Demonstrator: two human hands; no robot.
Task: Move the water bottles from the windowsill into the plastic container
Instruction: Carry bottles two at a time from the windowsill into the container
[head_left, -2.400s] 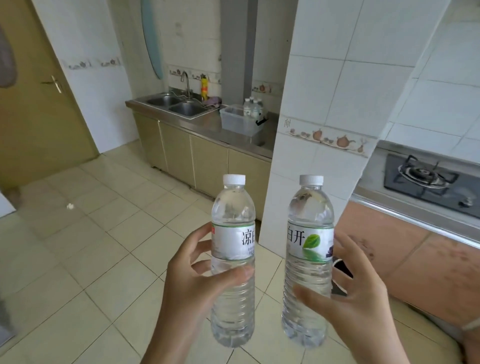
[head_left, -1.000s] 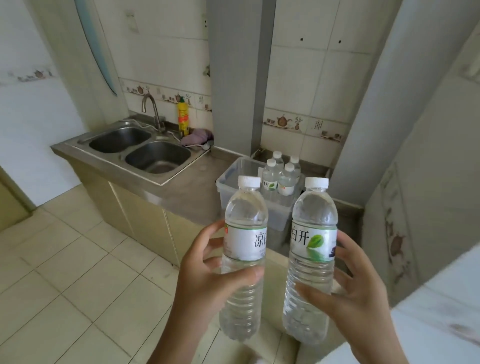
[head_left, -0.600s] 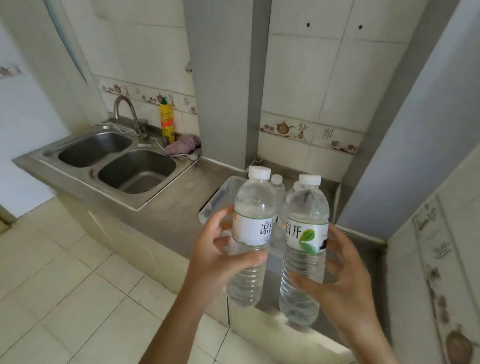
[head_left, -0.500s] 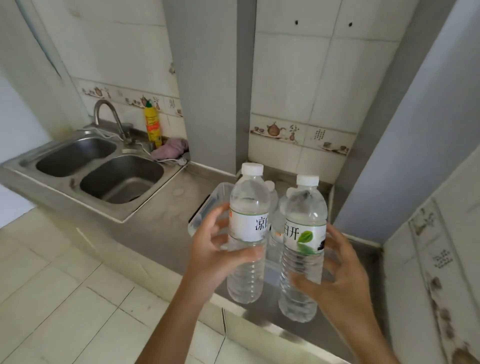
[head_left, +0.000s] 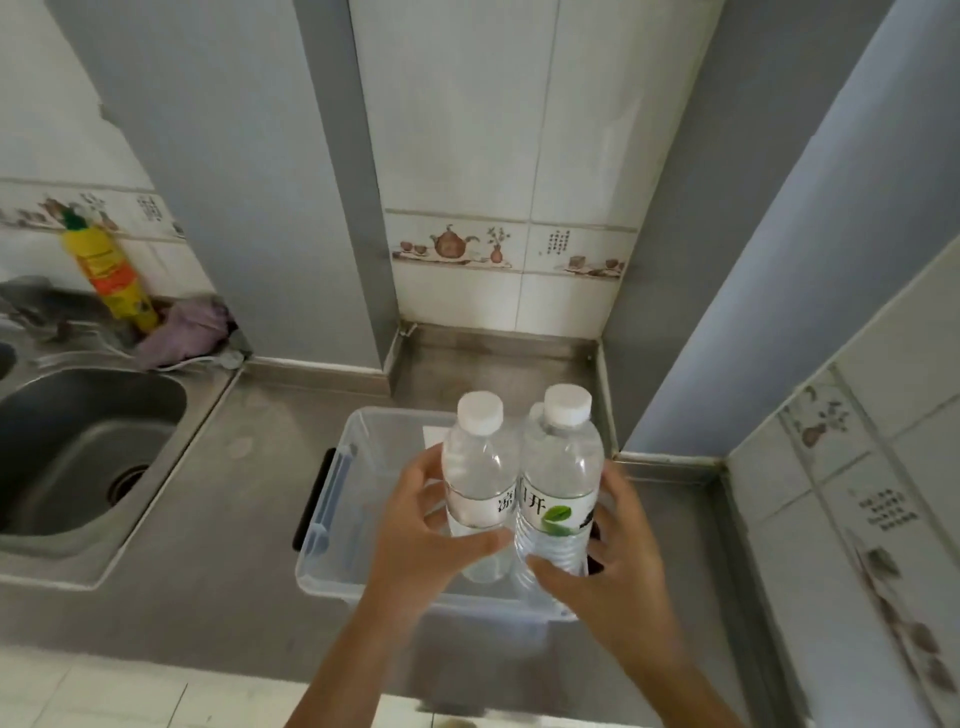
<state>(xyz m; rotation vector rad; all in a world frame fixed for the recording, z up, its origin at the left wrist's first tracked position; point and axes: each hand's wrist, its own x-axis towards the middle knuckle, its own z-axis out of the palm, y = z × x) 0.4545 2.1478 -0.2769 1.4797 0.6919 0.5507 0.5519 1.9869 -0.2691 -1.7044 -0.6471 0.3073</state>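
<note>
Hand (head_left: 431, 540) with bottle (head_left: 475, 483) over container (head_left: 332, 519) beside sink (head_left: 78, 452).

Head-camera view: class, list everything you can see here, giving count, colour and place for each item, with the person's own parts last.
Clear plastic water bottles with white caps: two, upright, side by side over the container.
Translucent plastic container: one, on the steel counter.
Stainless steel sink: one, grey, far left.
Yellow squeeze bottle: one, behind the sink.
Purple cloth: one, beside the yellow bottle.
Left hand: grip on the left bottle.
Right hand: grip on the right bottle.
</note>
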